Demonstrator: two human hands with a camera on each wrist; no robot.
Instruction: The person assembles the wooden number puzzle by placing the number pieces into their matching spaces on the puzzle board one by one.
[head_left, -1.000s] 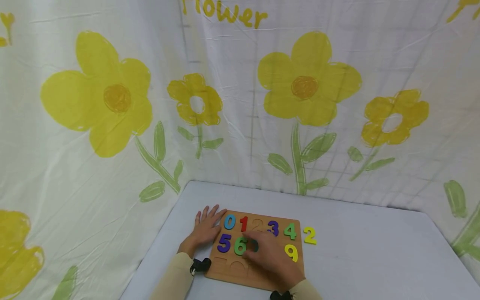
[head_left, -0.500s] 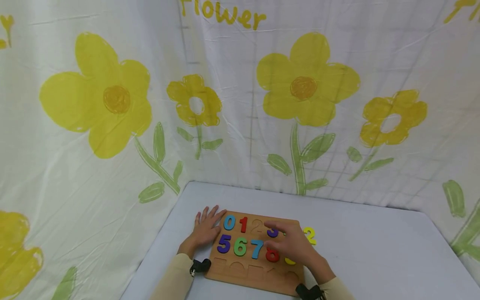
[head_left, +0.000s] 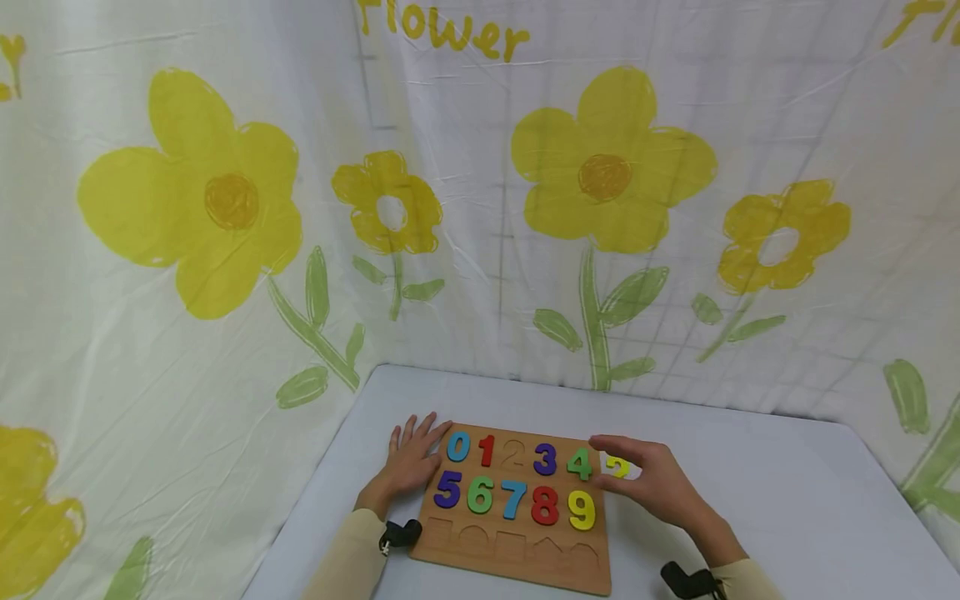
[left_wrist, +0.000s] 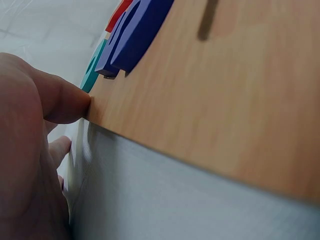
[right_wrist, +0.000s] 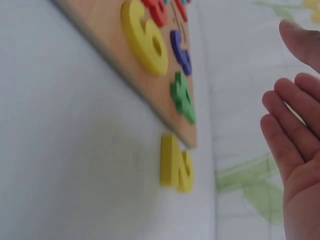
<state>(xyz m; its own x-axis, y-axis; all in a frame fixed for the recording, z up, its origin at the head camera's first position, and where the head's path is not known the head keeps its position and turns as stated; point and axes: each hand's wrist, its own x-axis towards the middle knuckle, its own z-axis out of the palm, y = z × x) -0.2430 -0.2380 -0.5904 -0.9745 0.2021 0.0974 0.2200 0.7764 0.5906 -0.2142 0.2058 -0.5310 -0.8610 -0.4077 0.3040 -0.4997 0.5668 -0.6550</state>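
A wooden number board [head_left: 487, 561] lies on the table with coloured digits seated in it, including a blue 7 [head_left: 513, 498], a red 8 [head_left: 545, 505] and a green 4 [head_left: 579, 463]. The 2-shaped recess [head_left: 513, 452] is bare. My left hand [head_left: 407, 468] rests along the board's left side, fingers spread; its thumb [left_wrist: 70, 102] touches the edge. Just off the board's right side lies a yellow number 2 [right_wrist: 170, 162] on the table. Over it hovers my right hand [head_left: 663, 487], thumb and fingers apart, holding nothing. In the head view it partly hides the 2.
The white table [head_left: 787, 500] stretches away to the right of the board. Behind it hangs a white cloth [head_left: 465, 317] printed with yellow flowers. Outlined shape recesses [head_left: 510, 546] run along the board's near side.
My right hand has moved rightward from over the middle of the board to the yellow 2. The blue 7, earlier covered by it, now shows in its place. My left hand stays put.
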